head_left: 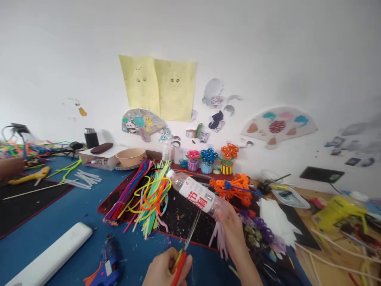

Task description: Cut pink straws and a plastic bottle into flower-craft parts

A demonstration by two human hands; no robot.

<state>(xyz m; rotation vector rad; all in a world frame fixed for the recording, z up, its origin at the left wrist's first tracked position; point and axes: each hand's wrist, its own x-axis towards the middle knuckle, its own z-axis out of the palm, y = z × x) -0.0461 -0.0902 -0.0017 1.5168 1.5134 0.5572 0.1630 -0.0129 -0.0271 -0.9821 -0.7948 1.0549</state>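
Note:
My right hand (229, 218) is wrapped round the lower end of a clear plastic bottle (195, 194). The bottle has a white label with red characters and a white cap, and it lies tilted in the air with the cap toward the upper left. Below it, my left hand (168, 266) is closed on the red and yellow handles of a pair of scissors (192, 230). The narrow metal blades point up at the bottle's label; whether they touch it I cannot tell.
Bundles of coloured pipe cleaners (151, 194) lie left of the bottle. Pipe-cleaner flower pots (206, 161) stand by the wall. A blue glue gun (108, 262) and a white bar (56, 250) lie front left. Another person's hand (12, 169) is at far left.

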